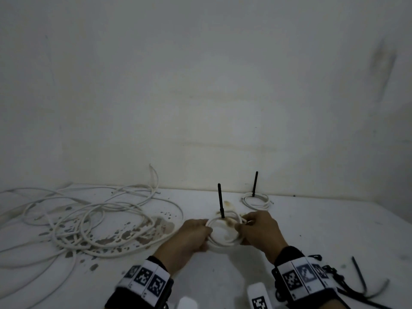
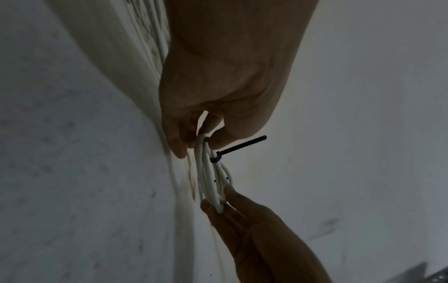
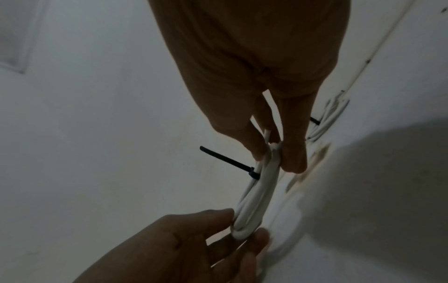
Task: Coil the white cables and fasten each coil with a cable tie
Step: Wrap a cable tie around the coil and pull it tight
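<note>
White wall backs the stained table (image 1: 312, 237); loose white cables (image 1: 89, 221) sprawl toward its left edge, presumably awaiting coiling. Near the front-centre, the left hand (image 1: 189, 238) pinches the coil (image 1: 223, 233) on its left side and the right hand (image 1: 259, 233) pinches the opposite side, steadying it between them. Its cable tie (image 1: 221, 202) stands upright, already looped; a tied coil (image 1: 256, 200) lies by the back edge.

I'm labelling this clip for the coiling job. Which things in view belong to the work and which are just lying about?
In the job:
- held coil, gripped by left hand and right hand
- its black cable tie, tail sticking up
- finished coil, already tied
- loose white cables, uncoiled
- spare cable ties

Lying about:
- white table
- brown stains
</note>
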### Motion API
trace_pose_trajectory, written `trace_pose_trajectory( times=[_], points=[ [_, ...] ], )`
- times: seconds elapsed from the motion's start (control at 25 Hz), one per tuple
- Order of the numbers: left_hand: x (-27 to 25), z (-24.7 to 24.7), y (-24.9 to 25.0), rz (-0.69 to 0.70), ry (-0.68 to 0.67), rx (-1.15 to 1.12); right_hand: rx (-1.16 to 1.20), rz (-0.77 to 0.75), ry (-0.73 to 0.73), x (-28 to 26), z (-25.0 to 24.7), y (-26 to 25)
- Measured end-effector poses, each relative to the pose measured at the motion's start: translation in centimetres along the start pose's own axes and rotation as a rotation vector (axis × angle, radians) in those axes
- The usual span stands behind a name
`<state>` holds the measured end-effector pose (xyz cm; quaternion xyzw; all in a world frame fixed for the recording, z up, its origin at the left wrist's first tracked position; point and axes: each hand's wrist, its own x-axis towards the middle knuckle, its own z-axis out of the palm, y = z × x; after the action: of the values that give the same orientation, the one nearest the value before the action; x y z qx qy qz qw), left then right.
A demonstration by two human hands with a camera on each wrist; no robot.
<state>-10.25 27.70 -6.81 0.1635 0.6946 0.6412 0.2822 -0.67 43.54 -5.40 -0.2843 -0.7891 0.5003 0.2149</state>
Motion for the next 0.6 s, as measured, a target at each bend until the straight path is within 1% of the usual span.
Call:
trace_pose_trajectory(
  times=[0.08,0.2,0.24,0.32,0.4,0.48,0.56,0.6],
  points=[
    [1.0,0.3,-0.1,-0.015,0.021,0.055,-0.06,0.059,-0.008,1.4,-0.2,1.1],
    [3.2,1.3,0.8,-0.064,0.036,0.023,-0.145,0.09,-0.035,3.5,-0.8,1.5],
    [3.9,1.8,1.3,-0.064,0.036,0.02,-0.148,0.083,-0.012,4.3,-1.0,1.4],
    [5.5,3.2,2.6,-0.035,0.033,0.039,-0.145,0.062,0.092,6.4,-1.8,1.3],
    [7.3,4.9,3.9,0.015,0.04,0.024,-0.16,0.06,0.171,8.7,-3.1,1.3],
    [8.9,6.7,5.1,0.016,0.033,-0.019,-0.18,0.058,0.222,10.9,-4.3,1.4],
    [11.5,8.4,5.4,0.04,0.022,-0.019,-0.217,0.031,0.263,13.0,-5.4,1.6],
    [12.7,9.2,5.5,0.046,0.048,-0.007,-0.241,0.011,0.276,13.9,-5.8,1.7]
  ],
)
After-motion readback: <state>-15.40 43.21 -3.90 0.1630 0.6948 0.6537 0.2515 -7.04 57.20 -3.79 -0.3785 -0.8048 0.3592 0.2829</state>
